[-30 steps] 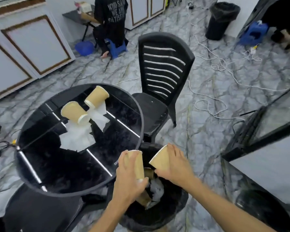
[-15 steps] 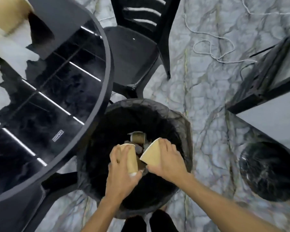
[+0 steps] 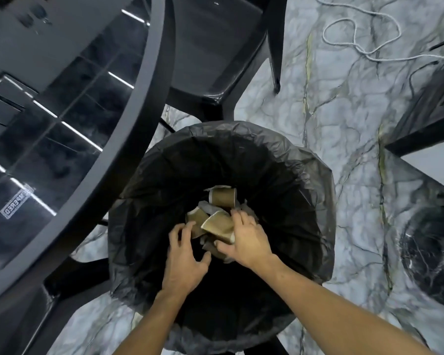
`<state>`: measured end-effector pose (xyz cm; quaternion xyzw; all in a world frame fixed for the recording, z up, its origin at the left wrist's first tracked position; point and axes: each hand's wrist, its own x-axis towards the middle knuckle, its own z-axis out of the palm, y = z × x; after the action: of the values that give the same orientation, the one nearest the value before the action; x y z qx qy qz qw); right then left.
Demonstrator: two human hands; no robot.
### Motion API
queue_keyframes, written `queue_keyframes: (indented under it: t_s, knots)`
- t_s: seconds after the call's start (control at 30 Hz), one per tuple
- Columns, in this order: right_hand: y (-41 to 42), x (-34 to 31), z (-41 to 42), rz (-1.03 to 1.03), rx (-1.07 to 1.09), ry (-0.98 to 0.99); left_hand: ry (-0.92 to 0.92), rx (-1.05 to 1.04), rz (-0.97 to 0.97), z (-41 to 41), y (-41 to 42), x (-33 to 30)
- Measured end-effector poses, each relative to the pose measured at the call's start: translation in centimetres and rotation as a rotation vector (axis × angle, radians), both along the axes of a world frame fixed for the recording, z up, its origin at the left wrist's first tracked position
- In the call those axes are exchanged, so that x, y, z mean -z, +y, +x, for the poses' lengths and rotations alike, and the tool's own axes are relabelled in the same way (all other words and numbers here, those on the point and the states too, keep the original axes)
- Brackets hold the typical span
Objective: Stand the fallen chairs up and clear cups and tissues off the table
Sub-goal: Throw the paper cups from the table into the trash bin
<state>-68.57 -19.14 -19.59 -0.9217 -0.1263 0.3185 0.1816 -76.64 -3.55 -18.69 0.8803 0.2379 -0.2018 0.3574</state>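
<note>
Marble-veined floor (image 3: 331, 119) runs under everything, and at my far left the black glass counter (image 3: 139, 103) curves away with none of its cups or tissues in view from this angle. Just beyond its rim stands a dark chair (image 3: 215, 60), upright on its legs. Below me sits the bin lined with a black bag (image 3: 305, 175), and both my hands are down inside its mouth. My left hand (image 3: 185, 260) hangs loose with its fingers (image 3: 174, 234) spread and holding nothing; a brown paper cup (image 3: 196, 217) lies just past those fingertips among crumpled tissue (image 3: 207, 207), and farther in a second cup (image 3: 222, 197) rests on its side. My right hand (image 3: 244, 239) is wrapped around a third cup (image 3: 219, 225), thumb beneath and fingers over the top, the cup's long axis slanting from its mouth at the upper left down to the base at my palm. That cup lies straight ahead of the right palm and already low in the bag, so I judge the right hand only has to let go, then both hands go back left to the counter. A white cord (image 3: 356, 34) loops on the floor at the upper right.
</note>
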Motion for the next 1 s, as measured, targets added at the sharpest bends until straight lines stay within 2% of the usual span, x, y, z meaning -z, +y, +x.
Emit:
queue_keyframes:
  t_s: [0.33, 0.5, 0.77, 1.0]
  knots:
    - [-0.7, -2.0, 0.3, -0.004, -0.027, -0.056, -0.03, -0.018, 0.006, 0.5, -0.1, -1.9]
    - [-2.1, -4.7, 0.2, 0.0, -0.022, -0.11, -0.065, 0.011, 0.073, 0.4, 0.3, -4.7]
    - [-4.7, -17.6, 0.4, 0.008, 0.0, -0.161, 0.013, 0.06, 0.145, 0.3, -0.8, -17.0]
    - [-3.8, -31.2, 2.8, 0.117, -0.028, -0.25, -0.153, 0.097, 0.121, 1.6, -1.8, -30.2]
